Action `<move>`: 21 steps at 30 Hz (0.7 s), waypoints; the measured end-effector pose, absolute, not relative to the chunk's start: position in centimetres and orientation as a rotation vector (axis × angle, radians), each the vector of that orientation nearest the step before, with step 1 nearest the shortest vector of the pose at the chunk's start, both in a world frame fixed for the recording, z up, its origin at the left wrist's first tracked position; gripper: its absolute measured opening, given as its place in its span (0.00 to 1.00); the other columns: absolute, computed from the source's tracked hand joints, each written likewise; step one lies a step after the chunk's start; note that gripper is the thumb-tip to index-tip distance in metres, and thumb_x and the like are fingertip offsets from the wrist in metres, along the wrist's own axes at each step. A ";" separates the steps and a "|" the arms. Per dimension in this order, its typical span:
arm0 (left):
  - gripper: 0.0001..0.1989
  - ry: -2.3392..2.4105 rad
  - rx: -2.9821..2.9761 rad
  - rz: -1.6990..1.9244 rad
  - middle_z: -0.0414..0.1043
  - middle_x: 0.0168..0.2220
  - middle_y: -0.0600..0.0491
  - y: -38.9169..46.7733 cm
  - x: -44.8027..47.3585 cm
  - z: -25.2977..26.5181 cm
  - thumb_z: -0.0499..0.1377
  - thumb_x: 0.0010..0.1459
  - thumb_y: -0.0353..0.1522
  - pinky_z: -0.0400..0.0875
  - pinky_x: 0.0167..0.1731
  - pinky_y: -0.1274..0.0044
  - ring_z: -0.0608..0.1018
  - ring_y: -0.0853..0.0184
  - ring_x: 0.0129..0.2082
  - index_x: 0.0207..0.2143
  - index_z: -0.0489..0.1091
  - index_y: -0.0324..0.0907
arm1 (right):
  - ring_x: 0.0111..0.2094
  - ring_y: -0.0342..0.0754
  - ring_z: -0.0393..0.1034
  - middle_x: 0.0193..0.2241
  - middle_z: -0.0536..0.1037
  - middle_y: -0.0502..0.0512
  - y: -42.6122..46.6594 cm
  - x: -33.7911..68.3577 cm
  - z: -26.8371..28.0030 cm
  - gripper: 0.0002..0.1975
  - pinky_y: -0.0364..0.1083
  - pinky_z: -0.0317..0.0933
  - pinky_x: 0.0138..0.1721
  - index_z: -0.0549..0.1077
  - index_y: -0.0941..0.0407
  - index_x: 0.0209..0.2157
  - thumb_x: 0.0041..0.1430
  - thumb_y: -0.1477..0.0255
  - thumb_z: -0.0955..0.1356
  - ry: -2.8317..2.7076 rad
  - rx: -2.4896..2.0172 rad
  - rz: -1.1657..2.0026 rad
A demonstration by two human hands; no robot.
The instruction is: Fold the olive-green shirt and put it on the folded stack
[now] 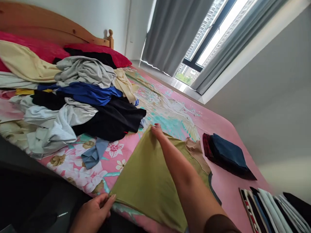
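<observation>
An olive-green top (143, 181) lies spread over the near edge of the bed. It has a tan section and dark edging at its right end. My left hand (94, 208) pinches its near left corner between thumb and fingers, at the edge of the mattress. Reaching across the cloth, my right hand (157, 130) is closed on the far left corner. My right forearm covers part of the garment. Left of it, a small blue-grey cloth (94, 153) rests on the flowered bedsheet (116, 150).
A heap of loose clothes, with a black garment (114, 118) and a grey one (85, 71), fills the bed's left side. Folded clothes (228, 153) are stacked on the right. Several more folded garments (272, 210) stand in a row nearer me. Red pillows (121, 58) lie by the wooden headboard (60, 24).
</observation>
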State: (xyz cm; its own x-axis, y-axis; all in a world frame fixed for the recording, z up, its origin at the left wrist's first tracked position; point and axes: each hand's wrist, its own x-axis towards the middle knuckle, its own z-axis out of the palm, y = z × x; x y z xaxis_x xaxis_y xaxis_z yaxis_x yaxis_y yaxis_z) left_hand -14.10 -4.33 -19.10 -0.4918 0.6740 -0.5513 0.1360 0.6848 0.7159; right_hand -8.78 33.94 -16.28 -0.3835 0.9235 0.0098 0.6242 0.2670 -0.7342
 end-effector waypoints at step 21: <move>0.32 2.278 2.241 0.355 0.51 0.64 0.47 2.2 -13.3 -20.9 0.44 0.57 0.45 0.42 0.60 0.60 0.50 0.56 0.65 0.59 0.61 0.39 | 0.60 0.59 0.51 0.58 0.61 0.70 14.2 33.0 -18.4 0.27 0.60 0.43 0.58 0.61 0.65 0.57 0.62 0.63 0.57 -1.613 -2.256 0.076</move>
